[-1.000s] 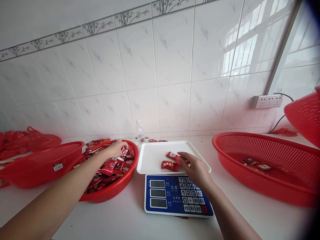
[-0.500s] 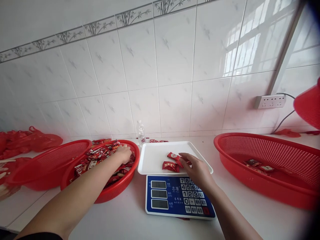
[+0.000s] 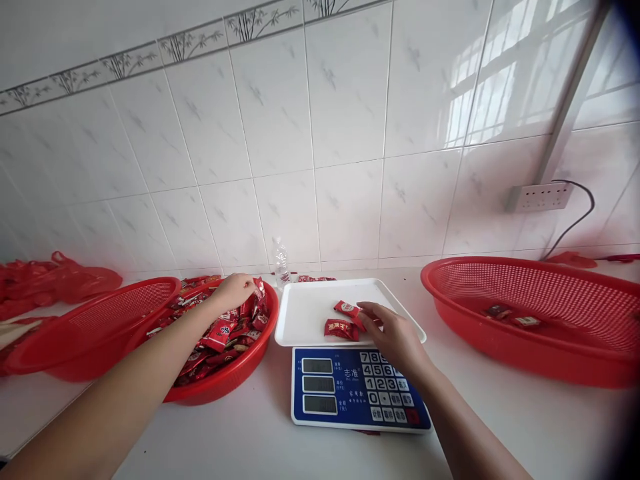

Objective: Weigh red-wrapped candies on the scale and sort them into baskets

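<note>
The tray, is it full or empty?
Neither: the tray holds a few red packets by the right hand, and plenty of its white bottom shows bare.

A clear plastic bottle [image 3: 281, 262] stood near the white tiled wall [image 3: 350, 100], which bore a bamboo-patterned border [image 3: 193, 48] and, at right, a power strip [image 3: 543, 198] with a black cable [image 3: 593, 202], while red plastic bags [image 3: 93, 283] lay heaped at far left.

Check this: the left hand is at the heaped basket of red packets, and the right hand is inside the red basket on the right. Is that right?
Not quite. In the head view, the right hand is at the red packets on the white tray, not inside the red basket on the right. The left hand is at the heaped basket.
</note>
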Demonstrator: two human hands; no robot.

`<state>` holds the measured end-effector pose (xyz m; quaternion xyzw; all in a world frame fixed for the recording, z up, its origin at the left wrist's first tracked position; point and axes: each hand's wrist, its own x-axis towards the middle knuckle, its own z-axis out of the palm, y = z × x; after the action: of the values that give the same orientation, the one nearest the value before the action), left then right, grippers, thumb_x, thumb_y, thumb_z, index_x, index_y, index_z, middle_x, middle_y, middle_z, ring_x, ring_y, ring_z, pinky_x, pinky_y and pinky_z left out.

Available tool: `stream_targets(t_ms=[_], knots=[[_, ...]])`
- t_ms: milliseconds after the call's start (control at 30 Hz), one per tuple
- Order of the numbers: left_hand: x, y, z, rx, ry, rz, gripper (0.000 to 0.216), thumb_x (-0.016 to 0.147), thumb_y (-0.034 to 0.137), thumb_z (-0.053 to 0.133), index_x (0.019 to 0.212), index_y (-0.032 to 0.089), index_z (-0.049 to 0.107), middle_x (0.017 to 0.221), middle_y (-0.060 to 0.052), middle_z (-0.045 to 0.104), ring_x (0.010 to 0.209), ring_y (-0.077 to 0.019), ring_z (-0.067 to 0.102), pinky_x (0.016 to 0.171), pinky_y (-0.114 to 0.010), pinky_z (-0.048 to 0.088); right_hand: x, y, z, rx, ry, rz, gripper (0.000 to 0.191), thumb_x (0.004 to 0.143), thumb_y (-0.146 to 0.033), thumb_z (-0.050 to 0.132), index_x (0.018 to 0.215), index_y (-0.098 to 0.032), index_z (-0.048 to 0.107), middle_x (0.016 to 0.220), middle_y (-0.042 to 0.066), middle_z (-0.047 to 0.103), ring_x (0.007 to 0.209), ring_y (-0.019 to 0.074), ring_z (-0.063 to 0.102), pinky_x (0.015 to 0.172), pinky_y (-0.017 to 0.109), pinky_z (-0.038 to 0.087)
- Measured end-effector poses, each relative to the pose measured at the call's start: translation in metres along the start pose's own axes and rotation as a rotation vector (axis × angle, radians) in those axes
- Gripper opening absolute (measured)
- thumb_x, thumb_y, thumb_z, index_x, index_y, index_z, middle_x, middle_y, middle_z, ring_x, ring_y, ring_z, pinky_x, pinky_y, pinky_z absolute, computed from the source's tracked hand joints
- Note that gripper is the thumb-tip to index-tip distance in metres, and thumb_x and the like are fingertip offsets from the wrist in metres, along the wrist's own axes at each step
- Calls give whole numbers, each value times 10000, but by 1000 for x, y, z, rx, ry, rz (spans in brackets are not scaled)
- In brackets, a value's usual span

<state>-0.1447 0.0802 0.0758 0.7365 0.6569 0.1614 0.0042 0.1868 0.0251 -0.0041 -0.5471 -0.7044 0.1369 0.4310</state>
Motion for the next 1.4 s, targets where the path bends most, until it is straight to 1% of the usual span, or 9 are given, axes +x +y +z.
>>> stream_targets(t_ms=[167, 300, 533, 633, 767, 867, 1033, 1200, 1400], knots=[[-2, 27, -4, -232, -40, 33, 352, 857, 318, 306, 884, 176, 627, 759, -19, 661, 771, -184, 606, 663, -268, 447, 0, 0, 0, -15, -5, -2, 311, 870, -419, 423, 1035, -254, 629, 1007, 40, 698, 833, 212, 654, 694, 336, 506], [-8, 60, 18, -278, -145, 108, 266, 811, 345, 446, 833, 169, 645, 819, -33, 676, 764, -189, 610, 689, -280, 456, 1, 1, 1, -43, -3, -3, 325, 875, -417, 404, 1047, -251, 625, 1044, 45, 687, 868, 206, 649, 699, 322, 506], [-18, 105, 60, -231, -235, 225, 336, 711, 234, 594, 1046, 207, 611, 1019, -44, 611, 837, -185, 593, 767, -280, 461, 1, 4, 0, -122, -22, 7, 348, 863, -407, 406, 1095, -253, 614, 1069, 60, 672, 959, 231, 621, 742, 345, 491], [-20, 121, 67, -244, -278, 315, 286, 711, 147, 567, 982, 182, 648, 1074, -70, 595, 883, -187, 592, 810, -272, 458, 1, 4, 0, -156, -51, -15, 337, 857, -396, 428, 1111, -267, 609, 1085, 49, 668, 1010, 240, 597, 783, 353, 471], [-16, 132, 67, -310, -323, 405, 416, 749, 45, 459, 1099, 210, 610, 1072, -23, 644, 921, -141, 602, 832, -220, 453, 2, 5, -1, -181, -85, -31, 333, 864, -387, 424, 1124, -278, 601, 1080, 33, 670, 1011, 229, 593, 782, 335, 463], [-8, 118, 57, -292, -261, 341, 401, 786, 40, 401, 1082, 218, 605, 1113, 5, 649, 986, -116, 589, 862, -194, 434, 2, 5, -1, -191, -97, -14, 351, 871, -400, 413, 1147, -274, 589, 1088, 37, 666, 1012, 229, 592, 768, 328, 463], [-1, 53, 33, -106, -155, 76, 306, 813, 101, 342, 986, 158, 589, 997, -67, 661, 916, -182, 602, 779, -273, 456, 1, 2, -3, -198, -110, 17, 380, 875, -415, 400, 1172, -263, 582, 1098, 56, 658, 1009, 233, 595, 787, 334, 456], [-17, 5, 23, 44, -414, -41, 99, 665, 215, 608, 755, 183, 634, 794, -34, 696, 745, -211, 639, 654, -264, 461, 0, -1, -4, -206, -123, 21, 388, 871, -402, 405, 1175, -242, 585, 1076, 76, 662, 1020, 241, 590, 796, 338, 452], [-20, 5, 36, 154, -534, -82, 300, 723, 307, 638, 980, 151, 634, 996, -95, 680, 884, -259, 636, 738, -315, 480, 1, 2, -3, -226, -126, 22, 399, 875, -420, 389, 1182, -246, 575, 1093, 72, 659, 1030, 246, 583, 783, 350, 457]])
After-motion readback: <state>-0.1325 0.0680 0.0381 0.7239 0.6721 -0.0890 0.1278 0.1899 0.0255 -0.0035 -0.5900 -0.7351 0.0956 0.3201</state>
